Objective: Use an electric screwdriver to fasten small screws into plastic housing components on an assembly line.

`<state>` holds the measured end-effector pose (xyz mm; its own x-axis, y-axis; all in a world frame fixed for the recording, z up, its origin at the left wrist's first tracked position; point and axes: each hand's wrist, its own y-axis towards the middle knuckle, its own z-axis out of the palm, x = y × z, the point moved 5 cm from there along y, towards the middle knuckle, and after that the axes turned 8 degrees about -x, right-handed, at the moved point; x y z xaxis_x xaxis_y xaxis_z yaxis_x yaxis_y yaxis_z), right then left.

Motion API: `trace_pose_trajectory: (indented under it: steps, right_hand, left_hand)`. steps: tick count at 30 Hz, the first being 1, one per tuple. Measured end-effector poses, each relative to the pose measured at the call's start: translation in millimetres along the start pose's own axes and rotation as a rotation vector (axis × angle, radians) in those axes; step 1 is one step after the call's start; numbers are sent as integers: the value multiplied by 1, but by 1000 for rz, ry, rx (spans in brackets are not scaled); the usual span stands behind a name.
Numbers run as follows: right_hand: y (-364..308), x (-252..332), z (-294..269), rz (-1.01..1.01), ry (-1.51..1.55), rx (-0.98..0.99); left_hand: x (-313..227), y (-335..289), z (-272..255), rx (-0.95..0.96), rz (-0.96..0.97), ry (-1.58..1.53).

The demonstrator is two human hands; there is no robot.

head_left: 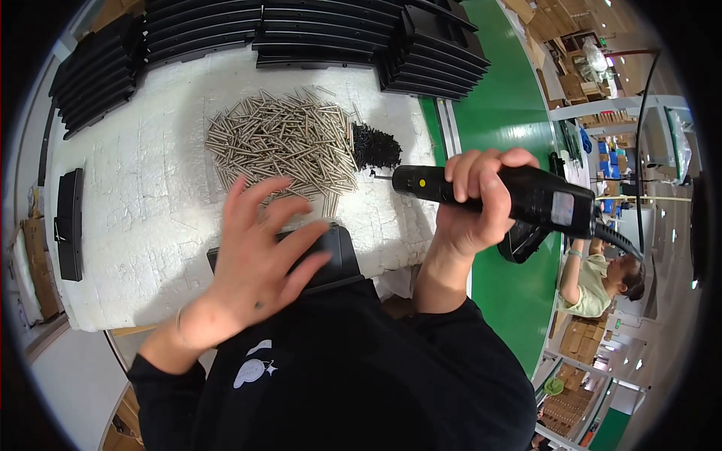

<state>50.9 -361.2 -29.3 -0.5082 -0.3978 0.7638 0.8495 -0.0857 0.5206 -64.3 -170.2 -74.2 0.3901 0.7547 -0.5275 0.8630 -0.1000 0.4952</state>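
Note:
My right hand (475, 207) is wrapped round a corded black electric screwdriver (553, 197). The screwdriver lies nearly level, its thin bit pointing left toward a small heap of black screws (376, 147). With fingers spread and nothing in them, my left hand (252, 259) hovers at the near side of a pile of silver metal pins (278, 131). Beneath and beside its fingers, a black plastic part (342, 255) rests against my front, partly hidden by the hand. A few pins stand side by side next to that part's far edge.
Stacks of black panels (323, 34) line the far side of the white padded surface (143, 225). One black panel (70, 225) lies at the left. A green table (496, 120) runs along the right, with a black object (523, 242) under the screwdriver. Another person (590, 282) sits farther right.

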Motion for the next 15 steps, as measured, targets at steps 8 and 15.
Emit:
trace_pose_trajectory:
  steps: [8, 15]
  right_hand:
    - [5, 22, -4, -60, 104, 1]
    - [11, 27, -16, -115, 94, 15]
  left_hand:
    - [13, 89, 81, 43, 334, -23]
    - [19, 100, 84, -103, 264, -225]
